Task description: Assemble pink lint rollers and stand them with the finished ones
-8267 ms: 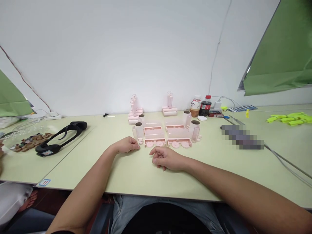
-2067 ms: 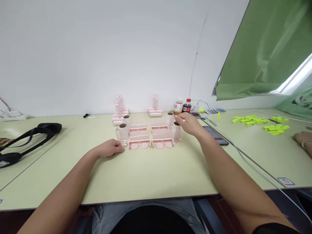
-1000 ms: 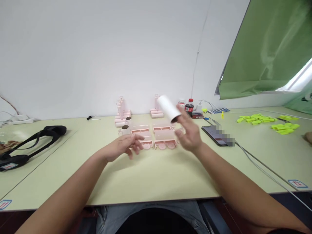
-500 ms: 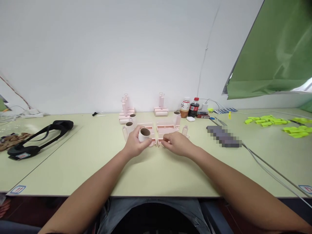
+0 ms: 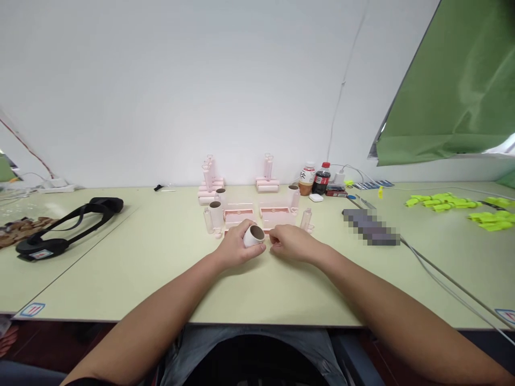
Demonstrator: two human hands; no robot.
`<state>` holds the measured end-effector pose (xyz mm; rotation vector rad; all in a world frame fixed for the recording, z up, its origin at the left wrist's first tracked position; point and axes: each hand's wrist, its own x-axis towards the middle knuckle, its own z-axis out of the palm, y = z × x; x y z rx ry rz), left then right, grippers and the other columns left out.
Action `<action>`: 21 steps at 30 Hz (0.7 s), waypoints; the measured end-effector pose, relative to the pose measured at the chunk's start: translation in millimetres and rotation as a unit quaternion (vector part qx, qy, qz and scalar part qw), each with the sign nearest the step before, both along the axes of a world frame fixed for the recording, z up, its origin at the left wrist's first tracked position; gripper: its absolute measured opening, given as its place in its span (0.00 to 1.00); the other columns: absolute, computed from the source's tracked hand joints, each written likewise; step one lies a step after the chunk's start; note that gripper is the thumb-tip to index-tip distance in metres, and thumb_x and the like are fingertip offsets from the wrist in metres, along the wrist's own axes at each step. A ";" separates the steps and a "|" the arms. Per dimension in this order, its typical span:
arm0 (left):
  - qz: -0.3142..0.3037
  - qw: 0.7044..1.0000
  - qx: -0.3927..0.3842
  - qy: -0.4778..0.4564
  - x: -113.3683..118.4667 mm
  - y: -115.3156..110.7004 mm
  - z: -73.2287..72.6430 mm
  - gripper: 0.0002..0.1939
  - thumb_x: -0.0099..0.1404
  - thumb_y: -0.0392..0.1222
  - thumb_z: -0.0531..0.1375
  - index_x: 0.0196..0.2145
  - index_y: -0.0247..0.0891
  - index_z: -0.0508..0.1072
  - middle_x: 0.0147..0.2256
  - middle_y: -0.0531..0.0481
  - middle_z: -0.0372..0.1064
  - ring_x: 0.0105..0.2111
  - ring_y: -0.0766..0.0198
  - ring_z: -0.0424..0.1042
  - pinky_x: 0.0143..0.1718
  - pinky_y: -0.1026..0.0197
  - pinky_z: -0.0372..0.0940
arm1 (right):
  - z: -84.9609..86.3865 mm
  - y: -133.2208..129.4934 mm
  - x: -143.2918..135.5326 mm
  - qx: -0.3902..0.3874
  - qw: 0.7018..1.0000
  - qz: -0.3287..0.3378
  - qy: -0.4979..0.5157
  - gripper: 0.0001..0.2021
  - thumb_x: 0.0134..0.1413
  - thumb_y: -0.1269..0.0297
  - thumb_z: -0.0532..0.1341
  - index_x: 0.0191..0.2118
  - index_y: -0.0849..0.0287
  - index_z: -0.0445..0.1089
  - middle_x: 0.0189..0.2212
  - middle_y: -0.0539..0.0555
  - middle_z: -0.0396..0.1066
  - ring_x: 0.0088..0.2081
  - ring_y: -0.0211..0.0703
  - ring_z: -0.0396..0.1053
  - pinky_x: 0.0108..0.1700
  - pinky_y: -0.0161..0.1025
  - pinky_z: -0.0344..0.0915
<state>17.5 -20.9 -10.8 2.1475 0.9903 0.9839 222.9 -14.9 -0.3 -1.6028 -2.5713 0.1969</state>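
My left hand (image 5: 234,247) is wrapped round a white roll (image 5: 254,236) with a brown core, tilted toward the right. Close beside it, my right hand (image 5: 292,242) has its fingers curled in; whether they pinch anything is too small to tell. Behind the hands lie a pink open case (image 5: 238,213) on the left and another pink case (image 5: 277,212) on the right. A second white roll (image 5: 216,213) stands left of the cases, and a pale pink handle (image 5: 306,217) stands to their right.
Assembled pink rollers (image 5: 267,185) stand by the wall. Two bottles (image 5: 321,179) are at the back, right of them. A pixelated dark object (image 5: 370,226) and yellow-green pieces (image 5: 442,201) lie on the right. A black headset (image 5: 68,228) rests at the left on the table (image 5: 161,236).
My left hand has moved right with the white roll, which is now tilted and close to my right hand. The left pink case is more exposed.
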 end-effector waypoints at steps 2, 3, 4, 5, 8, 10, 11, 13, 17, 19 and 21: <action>0.000 1.000 -0.004 0.000 0.1 -0.1 0.3 0.13 0.55 0.46 0.63 0.36 0.41 0.66 0.36 0.51 0.70 0.36 0.60 0.69 0.37 0.59 0.63 | -0.4 -1.0 0.0 -0.012 1.000 -0.001 -0.005 0.03 0.48 0.66 0.60 0.30 0.59 0.69 0.32 0.55 0.71 0.30 0.42 0.64 0.27 0.36 0.48; -0.001 1.000 -0.005 0.000 0.0 -0.2 0.2 0.13 0.55 0.46 0.63 0.37 0.41 0.66 0.36 0.51 0.70 0.36 0.60 0.70 0.37 0.60 0.63 | -0.7 -1.5 0.1 -0.024 1.000 -0.001 -0.006 0.03 0.48 0.66 0.61 0.31 0.59 0.69 0.33 0.55 0.71 0.30 0.42 0.65 0.27 0.35 0.49; -0.003 1.000 -0.005 -0.001 -0.1 -0.3 0.1 0.13 0.55 0.46 0.63 0.37 0.41 0.66 0.37 0.51 0.71 0.36 0.60 0.70 0.37 0.60 0.63 | -1.1 -2.1 0.3 -0.037 0.999 0.001 -0.005 0.03 0.47 0.67 0.61 0.31 0.59 0.69 0.33 0.55 0.71 0.30 0.42 0.65 0.28 0.35 0.50; -0.006 1.000 -0.004 0.000 -0.2 -0.4 -0.1 0.14 0.55 0.46 0.63 0.37 0.41 0.66 0.37 0.51 0.71 0.37 0.60 0.70 0.37 0.60 0.63 | -1.5 -2.6 0.4 -0.048 0.999 0.004 -0.003 0.03 0.47 0.67 0.61 0.31 0.59 0.69 0.34 0.55 0.71 0.30 0.41 0.65 0.28 0.35 0.50; -0.011 1.000 0.000 0.009 -0.4 -0.5 -0.6 0.14 0.56 0.47 0.63 0.38 0.41 0.66 0.38 0.52 0.71 0.38 0.60 0.70 0.38 0.60 0.63 | -3.0 -3.6 -0.1 -0.060 0.998 0.021 0.012 0.01 0.49 0.70 0.58 0.30 0.58 0.67 0.33 0.54 0.71 0.29 0.40 0.64 0.28 0.34 0.50; -0.010 1.000 0.001 0.016 -0.2 -0.6 -0.7 0.14 0.56 0.47 0.63 0.38 0.41 0.66 0.38 0.52 0.71 0.38 0.60 0.70 0.38 0.60 0.62 | -4.4 -3.8 -0.7 -0.054 0.997 0.041 0.027 0.03 0.51 0.72 0.56 0.31 0.58 0.66 0.31 0.53 0.71 0.29 0.40 0.63 0.28 0.34 0.50; -0.009 1.000 0.001 0.018 0.0 -0.7 -0.6 0.14 0.56 0.47 0.63 0.38 0.41 0.66 0.38 0.52 0.71 0.38 0.60 0.70 0.38 0.60 0.62 | -5.2 -3.8 -0.9 -0.052 0.997 0.052 0.034 0.04 0.51 0.72 0.56 0.32 0.58 0.66 0.31 0.53 0.71 0.29 0.40 0.63 0.28 0.34 0.50; -0.007 1.000 -0.001 0.023 0.4 -1.0 -0.2 0.14 0.56 0.47 0.63 0.38 0.41 0.66 0.38 0.52 0.71 0.38 0.60 0.70 0.38 0.60 0.62 | -6.5 -3.8 -0.9 -0.050 0.996 0.066 0.042 0.05 0.50 0.73 0.56 0.34 0.58 0.66 0.31 0.53 0.71 0.29 0.40 0.64 0.29 0.34 0.49; -0.010 1.000 0.001 0.026 0.7 -1.2 0.4 0.14 0.56 0.48 0.63 0.38 0.41 0.66 0.38 0.52 0.71 0.38 0.60 0.70 0.38 0.60 0.62 | -6.7 -3.9 1.5 -0.062 0.995 0.064 0.035 0.05 0.47 0.74 0.57 0.32 0.58 0.64 0.29 0.52 0.70 0.28 0.39 0.62 0.28 0.34 0.48; -0.012 1.000 0.004 0.026 0.7 -1.0 0.4 0.14 0.56 0.48 0.63 0.38 0.41 0.66 0.38 0.52 0.71 0.37 0.60 0.70 0.38 0.60 0.62 | -5.3 -3.5 3.0 -0.064 0.995 0.065 0.042 0.05 0.46 0.73 0.57 0.31 0.58 0.63 0.28 0.51 0.69 0.27 0.39 0.61 0.28 0.34 0.48; -0.012 1.000 0.005 0.027 0.7 -0.9 0.3 0.15 0.56 0.48 0.63 0.38 0.41 0.67 0.37 0.52 0.71 0.37 0.60 0.70 0.38 0.60 0.62 | -3.3 -2.8 4.1 -0.061 0.994 0.068 0.053 0.05 0.47 0.73 0.56 0.32 0.58 0.63 0.28 0.50 0.68 0.27 0.39 0.61 0.28 0.34 0.48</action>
